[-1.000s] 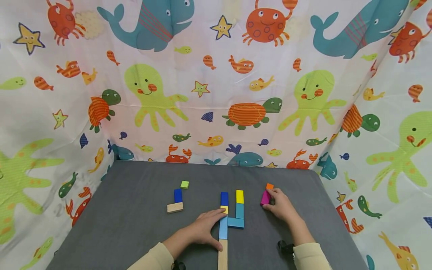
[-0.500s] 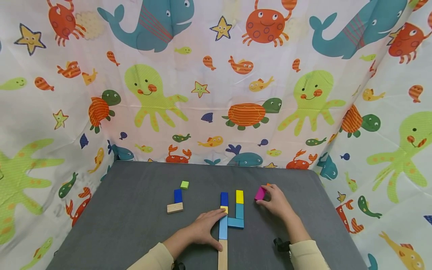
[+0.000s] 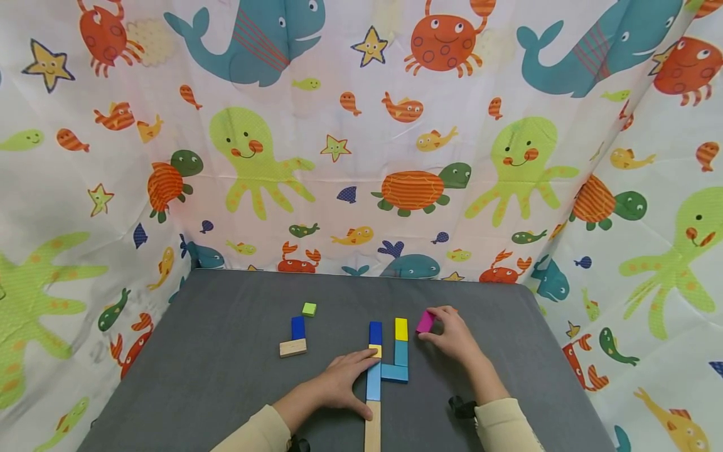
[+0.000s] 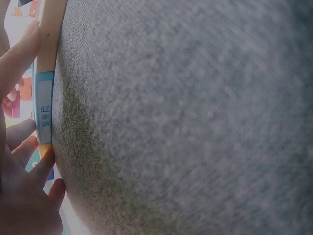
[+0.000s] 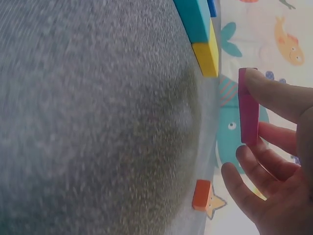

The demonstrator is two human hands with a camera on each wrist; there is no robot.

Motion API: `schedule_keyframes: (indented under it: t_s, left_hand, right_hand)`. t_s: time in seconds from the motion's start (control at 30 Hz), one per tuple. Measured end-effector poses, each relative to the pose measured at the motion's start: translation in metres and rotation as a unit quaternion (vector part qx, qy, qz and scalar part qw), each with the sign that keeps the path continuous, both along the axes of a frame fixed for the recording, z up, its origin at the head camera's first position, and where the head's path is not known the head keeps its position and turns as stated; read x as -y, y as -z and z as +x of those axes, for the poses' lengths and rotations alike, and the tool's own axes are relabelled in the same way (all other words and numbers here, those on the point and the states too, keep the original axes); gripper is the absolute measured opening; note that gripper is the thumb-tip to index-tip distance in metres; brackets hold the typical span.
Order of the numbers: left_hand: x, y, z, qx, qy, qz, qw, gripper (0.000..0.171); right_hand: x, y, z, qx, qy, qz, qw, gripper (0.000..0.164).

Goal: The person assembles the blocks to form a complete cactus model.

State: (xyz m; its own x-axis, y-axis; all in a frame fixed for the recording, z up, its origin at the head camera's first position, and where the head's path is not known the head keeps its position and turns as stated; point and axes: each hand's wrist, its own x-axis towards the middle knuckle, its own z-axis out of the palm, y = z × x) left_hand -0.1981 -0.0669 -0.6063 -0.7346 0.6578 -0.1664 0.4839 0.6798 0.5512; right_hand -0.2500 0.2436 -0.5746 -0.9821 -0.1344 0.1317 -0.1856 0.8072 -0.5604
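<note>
One magenta block (image 3: 425, 322) in right fingers (image 5: 279, 139); other blocks (image 3: 374, 382) on grey table (image 3: 226, 351).

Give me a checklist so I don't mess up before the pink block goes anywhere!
1. Pink block gripped: ok, the right hand pinches it.
2. Left hand in place: ok, its thumb is at the long wooden block.
3. Right-hand yellow block lined up with the teal block below it in the head view: ok.
4. Pink block touching that yellow block, if it goes there: not ok, there's a gap.
5. Orange block apart from the pink one: ok.
6. Near end of the long wooden block: cannot tell, it leaves the head picture.
</note>
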Motion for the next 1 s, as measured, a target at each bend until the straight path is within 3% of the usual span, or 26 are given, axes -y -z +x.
schedule_keyframes:
  t_s: [1.0]
  left_hand:
    - [0.001,-0.004,0.001,-0.018,0.004,0.002,0.9998,0.113]
  right_hand:
    - [0.035,-0.008,-0.023,0.024,-0.006,-0.033,0.999,0.063]
